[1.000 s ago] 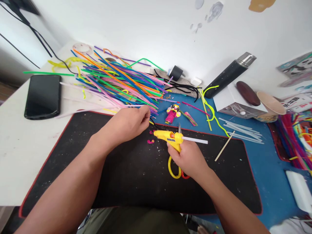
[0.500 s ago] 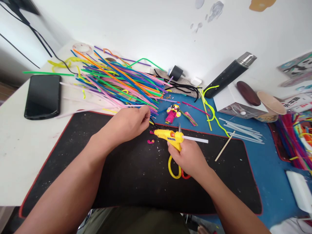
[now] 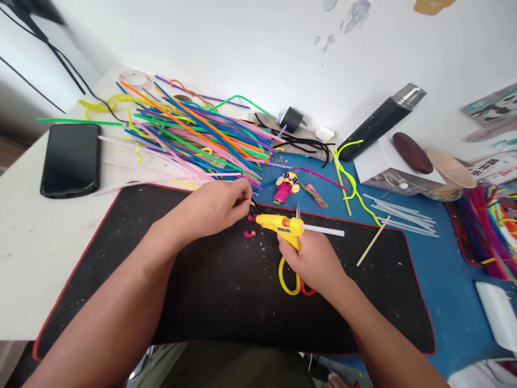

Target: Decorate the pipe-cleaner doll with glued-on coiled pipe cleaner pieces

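Note:
My right hand [image 3: 317, 261] is wrapped around a yellow hot glue gun [image 3: 278, 223], its nozzle pointing left and a pale glue stick [image 3: 323, 230] poking out of its back. My left hand [image 3: 222, 205] has its fingers pinched together just above the nozzle; what they hold is hidden. Close to the nozzle tip and those fingers is a small magenta piece [image 3: 251, 217]. A second curled magenta piece [image 3: 250, 234] lies on the black mat [image 3: 226, 307]. Scissors [image 3: 289, 284] with yellow and red handles lie partly under my right hand. Beyond the gun lies a small pipe-cleaner figure [image 3: 286, 187].
A pile of colourful pipe cleaners [image 3: 194, 129] spreads across the back, with a phone [image 3: 71, 160] at left. At right are glue sticks [image 3: 404, 215], a wooden stick [image 3: 372, 241], a black flask [image 3: 379, 121] and a white box [image 3: 388, 164].
My left hand has shifted very slightly, its fingertips a little to the right. The glue gun and my right hand stay almost where they were.

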Available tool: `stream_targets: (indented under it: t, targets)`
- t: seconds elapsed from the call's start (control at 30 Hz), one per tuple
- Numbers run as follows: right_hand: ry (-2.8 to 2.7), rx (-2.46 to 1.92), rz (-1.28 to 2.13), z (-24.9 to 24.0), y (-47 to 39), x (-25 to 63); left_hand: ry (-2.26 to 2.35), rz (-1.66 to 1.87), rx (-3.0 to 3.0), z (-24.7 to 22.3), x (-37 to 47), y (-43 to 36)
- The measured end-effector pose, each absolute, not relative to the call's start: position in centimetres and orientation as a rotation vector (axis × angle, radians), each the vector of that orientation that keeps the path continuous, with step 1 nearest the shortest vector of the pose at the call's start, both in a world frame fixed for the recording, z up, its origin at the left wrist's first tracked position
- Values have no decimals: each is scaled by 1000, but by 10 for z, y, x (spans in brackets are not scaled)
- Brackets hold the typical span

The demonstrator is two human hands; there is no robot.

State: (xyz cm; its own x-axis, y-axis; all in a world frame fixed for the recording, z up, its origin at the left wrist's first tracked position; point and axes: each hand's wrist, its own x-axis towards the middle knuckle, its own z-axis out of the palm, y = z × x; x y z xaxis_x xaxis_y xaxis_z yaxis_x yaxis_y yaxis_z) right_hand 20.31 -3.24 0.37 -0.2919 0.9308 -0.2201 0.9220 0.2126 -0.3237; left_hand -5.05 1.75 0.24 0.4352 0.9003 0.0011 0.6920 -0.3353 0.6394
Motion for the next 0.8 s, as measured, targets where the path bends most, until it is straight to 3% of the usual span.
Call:
stream_targets:
  t: [0.8]
  targets:
    - [-2429,-1895,672,3,-33,202,1297,427,2106,-6,-44,19]
